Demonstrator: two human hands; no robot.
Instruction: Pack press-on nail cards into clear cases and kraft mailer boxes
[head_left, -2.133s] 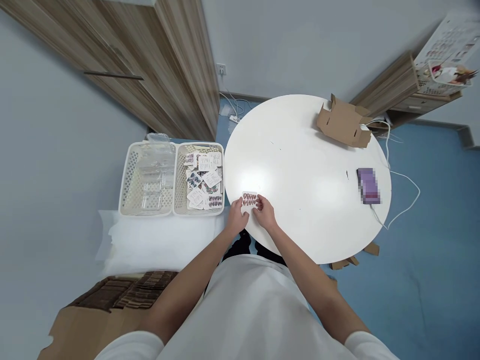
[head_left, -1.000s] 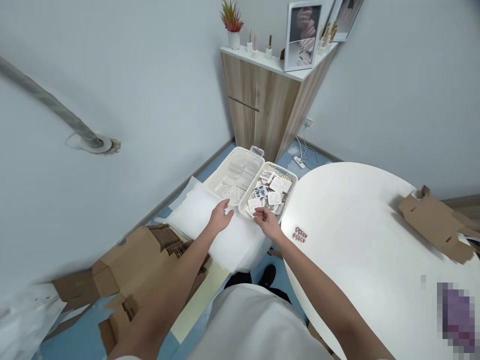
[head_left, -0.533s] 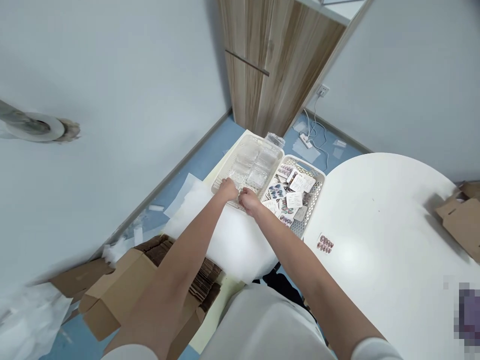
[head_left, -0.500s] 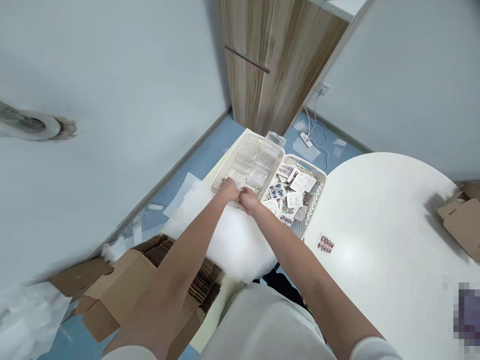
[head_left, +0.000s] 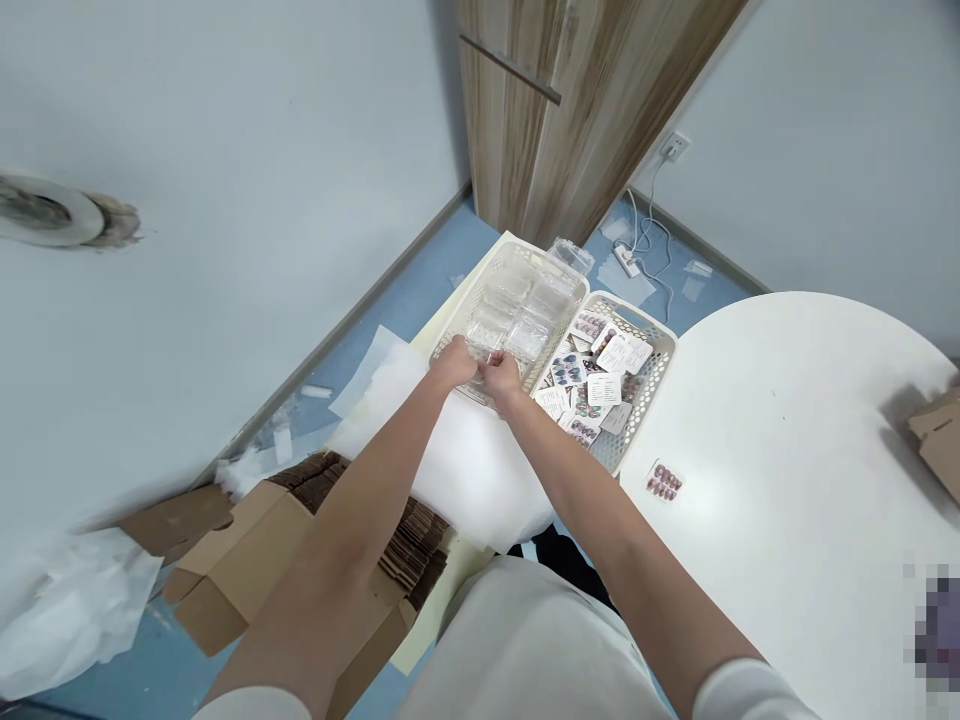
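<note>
Both hands meet at the near end of the cream perforated plastic basket (head_left: 459, 318), the left of two standing side by side. The left hand (head_left: 454, 362) and right hand (head_left: 501, 376) have their fingers curled inward, pinching a small clear plastic case (head_left: 484, 350) from either side. It lies right at their fingertips, equally close to both. The other stacked clear cases (head_left: 529, 310) lie beyond it, along the basket's long axis, which runs away to the far right towards the wood-grain cabinet (head_left: 555, 120).
</note>
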